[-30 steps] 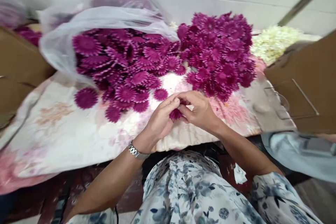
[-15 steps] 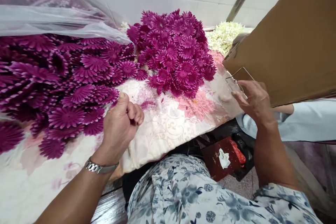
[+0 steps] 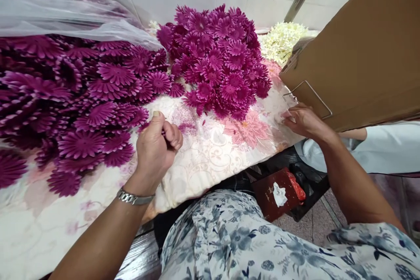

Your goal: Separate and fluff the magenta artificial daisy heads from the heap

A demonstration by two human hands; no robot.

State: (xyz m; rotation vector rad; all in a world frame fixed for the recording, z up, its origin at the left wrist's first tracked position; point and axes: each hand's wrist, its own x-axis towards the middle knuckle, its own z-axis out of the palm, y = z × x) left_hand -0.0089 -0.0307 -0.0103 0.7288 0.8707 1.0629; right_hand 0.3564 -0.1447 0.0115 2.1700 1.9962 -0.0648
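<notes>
My left hand (image 3: 157, 140) is closed in a loose fist above the tablecloth, thumb up; whatever its curled fingers hold is hidden. Beside it on the left spreads a heap of purple fabric flower petals (image 3: 83, 142). A taller mound of purple flowers (image 3: 218, 63) stands beyond both hands. My right hand (image 3: 303, 120) has its fingertips pressed together low at the table's right edge. What they pinch is too small to make out. Just over that hand a bent wire frame (image 3: 315, 89) shows against the cardboard box (image 3: 357, 57).
Pale yellow blossoms (image 3: 284, 39) lie behind the box. Clear plastic sheeting (image 3: 98, 30) covers the back of the left heap. Below the floral tablecloth (image 3: 210, 162) is a dark red stool (image 3: 272, 210) with white tissue. Another person's light sleeve (image 3: 390, 151) shows under the box.
My right hand has come down and its fingers have drawn together, leaving more of the wire frame in sight. My left hand stays closed, shifted slightly right in view.
</notes>
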